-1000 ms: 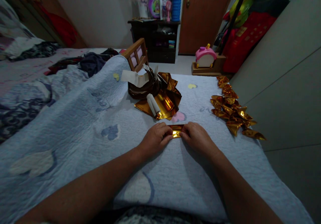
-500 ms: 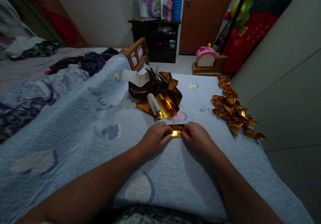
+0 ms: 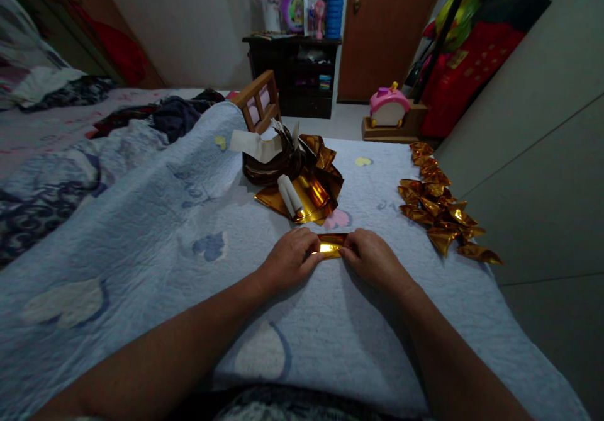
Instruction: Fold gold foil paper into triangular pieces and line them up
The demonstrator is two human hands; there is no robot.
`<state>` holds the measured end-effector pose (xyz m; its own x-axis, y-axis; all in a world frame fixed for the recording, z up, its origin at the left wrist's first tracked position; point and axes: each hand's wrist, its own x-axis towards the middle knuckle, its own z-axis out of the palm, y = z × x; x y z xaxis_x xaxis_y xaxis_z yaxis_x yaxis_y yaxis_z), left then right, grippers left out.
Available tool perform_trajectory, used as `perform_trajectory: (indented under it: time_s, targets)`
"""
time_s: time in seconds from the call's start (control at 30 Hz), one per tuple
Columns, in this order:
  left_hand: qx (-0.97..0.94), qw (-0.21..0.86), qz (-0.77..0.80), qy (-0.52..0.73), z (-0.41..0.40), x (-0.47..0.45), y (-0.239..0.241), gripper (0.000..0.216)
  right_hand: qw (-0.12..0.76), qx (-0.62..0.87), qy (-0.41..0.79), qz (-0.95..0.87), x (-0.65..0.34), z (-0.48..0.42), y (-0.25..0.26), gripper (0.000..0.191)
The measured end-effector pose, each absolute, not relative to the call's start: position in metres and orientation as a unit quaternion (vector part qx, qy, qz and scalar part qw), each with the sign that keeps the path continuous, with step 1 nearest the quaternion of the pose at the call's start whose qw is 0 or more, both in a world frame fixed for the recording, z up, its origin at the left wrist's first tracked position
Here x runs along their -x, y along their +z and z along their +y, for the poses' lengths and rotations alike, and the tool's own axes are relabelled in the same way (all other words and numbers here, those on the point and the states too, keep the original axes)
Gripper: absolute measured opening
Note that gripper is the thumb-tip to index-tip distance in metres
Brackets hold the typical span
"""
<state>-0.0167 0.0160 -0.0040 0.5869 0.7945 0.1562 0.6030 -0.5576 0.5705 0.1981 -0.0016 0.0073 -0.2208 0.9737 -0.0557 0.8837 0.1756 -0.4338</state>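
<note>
Gold foil strip (image 3: 330,245) lies flat on the blue quilt (image 3: 189,232), long axis running left to right between your hands. Your left hand (image 3: 289,258) pinches its left end, your right hand (image 3: 372,257) the right end; both equally near. Fingertips look pressed down, though dim light blurs them. Folded gold pieces (image 3: 438,207) sit well right.
</note>
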Motion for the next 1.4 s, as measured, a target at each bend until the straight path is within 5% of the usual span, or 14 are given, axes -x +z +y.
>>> perform_trajectory:
  time_s: [1.4]
  targets:
    - [-0.866, 0.167, 0.442, 0.163, 0.0109, 0.0127, -0.0089, 0.012, 0.1, 0.621, 0.177, -0.757, -0.1954, -0.0025, 0.0088, 0.013]
